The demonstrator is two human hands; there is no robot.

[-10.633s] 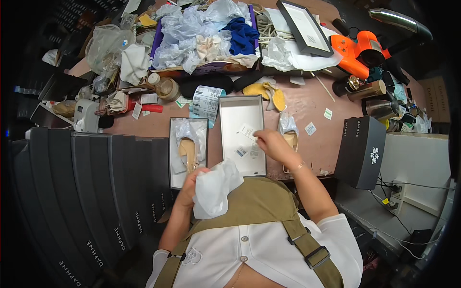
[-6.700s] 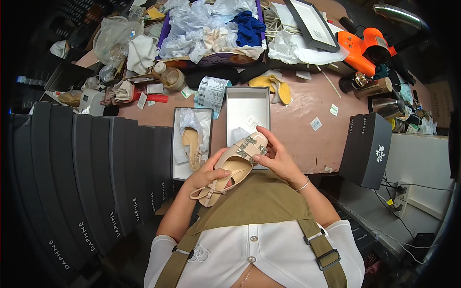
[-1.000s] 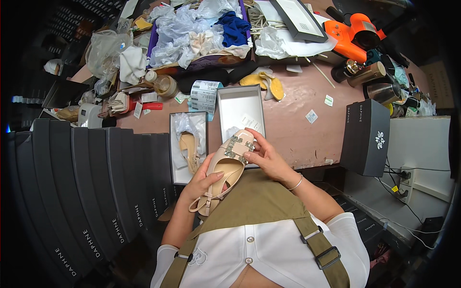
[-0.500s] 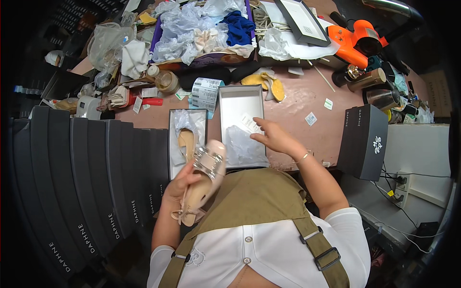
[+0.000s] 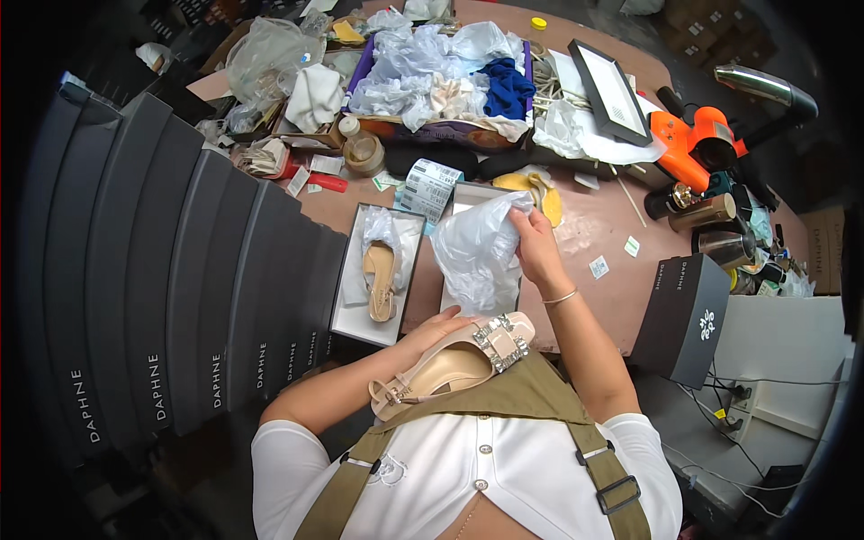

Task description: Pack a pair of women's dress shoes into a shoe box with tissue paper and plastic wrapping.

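Observation:
A beige slingback shoe (image 5: 454, 367) with a jewelled buckle lies tilted against my apron. My left hand (image 5: 436, 333) is closed around its far side, with the fingers partly hidden behind the shoe. Ahead, my right hand (image 5: 538, 247) pinches a crumpled sheet of white tissue paper (image 5: 477, 247) by its upper right corner. The sheet hangs over an open shoe box (image 5: 510, 292) and covers most of the inside. To the left, the matching shoe (image 5: 382, 274) sits on tissue in a second open tray with a white inside (image 5: 353, 315).
Dark shoe boxes (image 5: 193, 261) stand stacked along the left. Another dark box (image 5: 681, 319) is at the right table edge. A purple-edged carton (image 5: 432, 130) full of tissue, a label roll (image 5: 430, 184), yellow sponges (image 5: 547, 202) and an orange heat gun (image 5: 688, 144) lie farther back.
My right hand has taken hold of the tissue paper and lifted it from the box. The shoe in my left hand has moved right and turned, its toe now pointing right.

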